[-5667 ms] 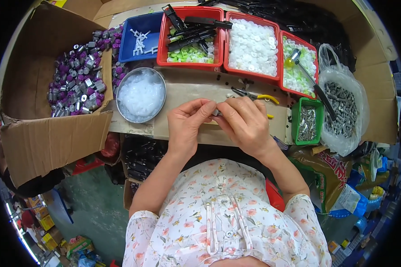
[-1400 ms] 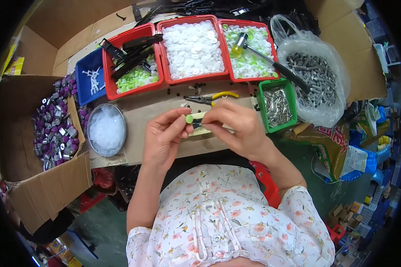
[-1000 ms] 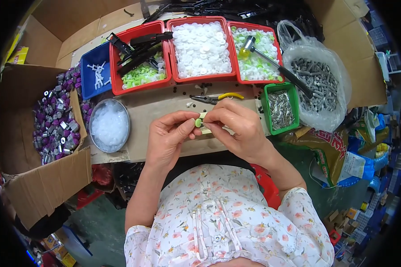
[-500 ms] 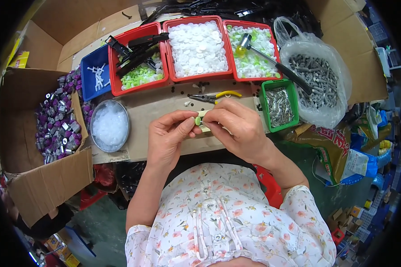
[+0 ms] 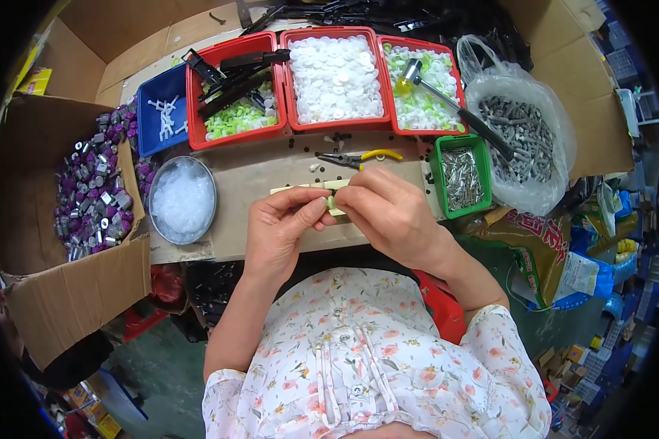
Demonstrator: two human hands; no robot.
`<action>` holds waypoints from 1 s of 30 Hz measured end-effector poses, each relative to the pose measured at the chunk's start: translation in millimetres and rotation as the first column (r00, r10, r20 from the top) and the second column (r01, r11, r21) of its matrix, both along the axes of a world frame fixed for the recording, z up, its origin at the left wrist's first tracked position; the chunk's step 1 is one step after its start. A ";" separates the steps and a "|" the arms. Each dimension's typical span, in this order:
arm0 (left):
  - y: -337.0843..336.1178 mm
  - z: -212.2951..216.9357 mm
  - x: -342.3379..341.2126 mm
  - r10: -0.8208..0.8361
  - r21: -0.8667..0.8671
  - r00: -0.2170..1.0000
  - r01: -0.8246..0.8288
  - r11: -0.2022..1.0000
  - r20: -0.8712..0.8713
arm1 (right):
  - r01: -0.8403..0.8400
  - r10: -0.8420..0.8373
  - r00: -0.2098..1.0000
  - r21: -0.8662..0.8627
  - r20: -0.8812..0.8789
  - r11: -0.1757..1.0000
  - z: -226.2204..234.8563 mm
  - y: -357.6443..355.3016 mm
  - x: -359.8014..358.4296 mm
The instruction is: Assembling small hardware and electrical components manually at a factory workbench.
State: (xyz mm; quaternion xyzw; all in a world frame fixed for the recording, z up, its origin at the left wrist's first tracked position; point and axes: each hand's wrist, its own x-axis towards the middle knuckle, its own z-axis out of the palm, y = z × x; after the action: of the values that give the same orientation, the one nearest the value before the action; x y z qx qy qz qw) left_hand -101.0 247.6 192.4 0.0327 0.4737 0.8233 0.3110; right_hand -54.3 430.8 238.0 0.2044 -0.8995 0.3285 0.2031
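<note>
Between thumb and fingertips my left hand (image 5: 284, 223) pinches a small light-green plastic disc (image 5: 333, 205). My right hand (image 5: 388, 212) meets it from the other side, its fingers closed in a pinch; whatever they hold is hidden. Both hands are just above the table's near edge. Behind the fingertips lies a pale yellow strip (image 5: 337, 184), partly covered by the hands. Farther back, pliers (image 5: 377, 155) with yellow and black handles lie on the table.
Beyond are a red bin of white discs (image 5: 335, 80), two red bins of green and white pieces, and a hammer (image 5: 447, 101). A green bin of metal pins (image 5: 460, 175) and a bag of grey parts (image 5: 520, 135) stand right; a metal bowl (image 5: 183, 201) and carton (image 5: 80, 289) left.
The green disc has turned from face-on to more edge-on between my fingers. My hands stay together in nearly the same place, while the whole view has shifted slightly.
</note>
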 end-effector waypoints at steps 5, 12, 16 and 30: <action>-1.0 -0.4 2.5 -0.005 -0.013 1.000 0.005 1.000 0.027 | -0.033 0.047 0.993 -0.125 0.111 0.992 -5.4 2.7 -3.2; 5.2 -4.1 14.1 0.093 0.085 0.955 -0.122 0.989 0.283 | 0.090 -0.077 0.996 -0.319 0.054 0.943 -21.2 2.1 5.2; 10.1 1.4 21.3 0.105 0.024 0.975 -0.112 0.993 0.194 | 0.096 -0.107 0.993 -0.213 -0.044 0.972 -31.8 -4.5 7.2; -12.9 -12.7 20.3 0.102 -0.172 0.937 -0.167 0.971 -0.334 | -0.005 0.037 0.994 -0.297 0.100 0.955 -45.5 -18.2 -5.2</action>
State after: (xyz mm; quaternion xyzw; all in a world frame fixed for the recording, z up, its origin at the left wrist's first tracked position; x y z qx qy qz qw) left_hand -80.7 234.7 179.7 0.1034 0.5986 0.7751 0.1739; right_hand -59.4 412.6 192.5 0.1638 -0.8474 0.4718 0.1804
